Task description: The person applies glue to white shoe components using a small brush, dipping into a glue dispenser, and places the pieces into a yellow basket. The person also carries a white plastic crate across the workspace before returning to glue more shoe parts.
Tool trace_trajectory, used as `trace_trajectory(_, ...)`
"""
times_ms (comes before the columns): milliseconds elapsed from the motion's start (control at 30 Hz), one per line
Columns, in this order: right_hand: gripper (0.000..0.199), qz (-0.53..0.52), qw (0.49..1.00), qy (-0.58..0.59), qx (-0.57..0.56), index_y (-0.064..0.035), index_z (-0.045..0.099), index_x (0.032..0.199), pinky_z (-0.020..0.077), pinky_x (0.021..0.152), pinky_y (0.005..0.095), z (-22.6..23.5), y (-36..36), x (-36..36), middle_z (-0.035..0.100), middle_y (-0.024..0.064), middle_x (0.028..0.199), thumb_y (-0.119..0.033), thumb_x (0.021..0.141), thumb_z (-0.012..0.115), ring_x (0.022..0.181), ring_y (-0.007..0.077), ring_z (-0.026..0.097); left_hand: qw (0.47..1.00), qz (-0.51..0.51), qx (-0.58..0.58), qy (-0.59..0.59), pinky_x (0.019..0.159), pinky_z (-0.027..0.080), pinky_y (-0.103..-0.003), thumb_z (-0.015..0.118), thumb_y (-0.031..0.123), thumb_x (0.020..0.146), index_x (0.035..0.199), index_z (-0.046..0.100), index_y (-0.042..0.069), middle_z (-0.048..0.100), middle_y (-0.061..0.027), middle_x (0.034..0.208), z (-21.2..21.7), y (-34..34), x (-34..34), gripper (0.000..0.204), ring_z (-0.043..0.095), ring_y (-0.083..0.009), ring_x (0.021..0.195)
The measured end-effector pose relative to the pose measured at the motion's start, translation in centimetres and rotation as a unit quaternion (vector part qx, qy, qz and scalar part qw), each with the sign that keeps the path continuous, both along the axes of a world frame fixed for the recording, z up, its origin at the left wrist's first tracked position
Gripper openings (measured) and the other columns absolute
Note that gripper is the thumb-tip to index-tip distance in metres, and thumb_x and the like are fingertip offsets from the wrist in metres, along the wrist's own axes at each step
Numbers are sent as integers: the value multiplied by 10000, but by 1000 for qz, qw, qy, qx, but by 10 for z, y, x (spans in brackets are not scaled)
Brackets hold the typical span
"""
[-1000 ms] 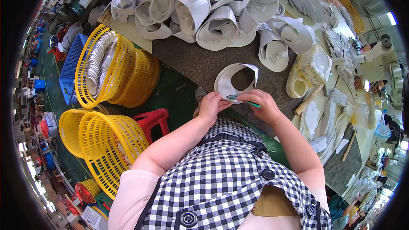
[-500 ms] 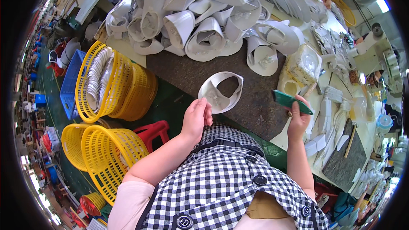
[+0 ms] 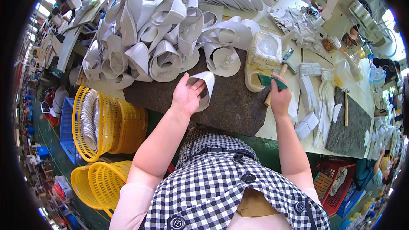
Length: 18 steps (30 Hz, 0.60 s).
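Observation:
My left hand [image 3: 186, 96] holds a curved white shoe piece [image 3: 206, 86] above the dark mat [image 3: 232, 106], close to a big pile of similar white pieces [image 3: 149, 38]. My right hand [image 3: 279, 98] grips a green-handled brush [image 3: 272, 81] next to a pale glue container [image 3: 264, 57] at the mat's right edge. A hammer [image 3: 283, 66] lies just beyond the brush.
Yellow baskets [image 3: 102, 123] stand at my left, one holding white pieces, with a blue crate [image 3: 68, 123] beside them. Stacks of small white pieces [image 3: 313, 93] and a second dark mat [image 3: 347, 123] lie on the right. A red crate [image 3: 336, 179] sits lower right.
My right hand has left the white piece and carried the brush right to the glue container. My left hand has moved the piece out toward the pile.

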State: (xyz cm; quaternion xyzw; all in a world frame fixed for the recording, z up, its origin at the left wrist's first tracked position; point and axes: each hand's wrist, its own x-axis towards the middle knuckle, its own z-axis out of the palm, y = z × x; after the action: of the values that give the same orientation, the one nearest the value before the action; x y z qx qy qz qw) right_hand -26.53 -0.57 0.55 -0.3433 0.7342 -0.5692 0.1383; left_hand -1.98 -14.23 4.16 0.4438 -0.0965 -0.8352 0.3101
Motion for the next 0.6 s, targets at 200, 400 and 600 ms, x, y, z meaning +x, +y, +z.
trace_trajectory(200, 209, -17, 999, -26, 28, -23, 577, 1018, 446, 619, 243, 4, -13, 5, 595, 41, 763, -145, 852, 543, 698, 126, 571, 989, -25, -131, 59, 898, 407, -329, 396, 158, 902, 1096, 489, -11, 566, -96, 1064, 21, 30, 12, 273, 535, -187, 994)
trace_trajectory(400, 170, 4, 950, -308, 44, -22, 553, 975, 513, 524, 257, 3, 2, -10, 573, 71, 838, -104, 839, 494, 691, 160, 593, 984, -124, -122, 37, 908, 401, -328, 407, 95, 884, 1113, 470, -17, 551, -109, 1087, -6, 67, 35, 263, 540, -198, 1007)
trace_trajectory(600, 182, 191, 892, -403, 74, -31, 560, 977, 539, 553, 293, 54, -41, 65, 579, 76, 837, -112, 818, 524, 719, 171, 597, 980, -156, -116, 34, 921, 392, -333, 375, 67, 867, 1234, 392, -22, 531, -119, 1134, -12, 81, 44, 378, 532, -200, 1027)
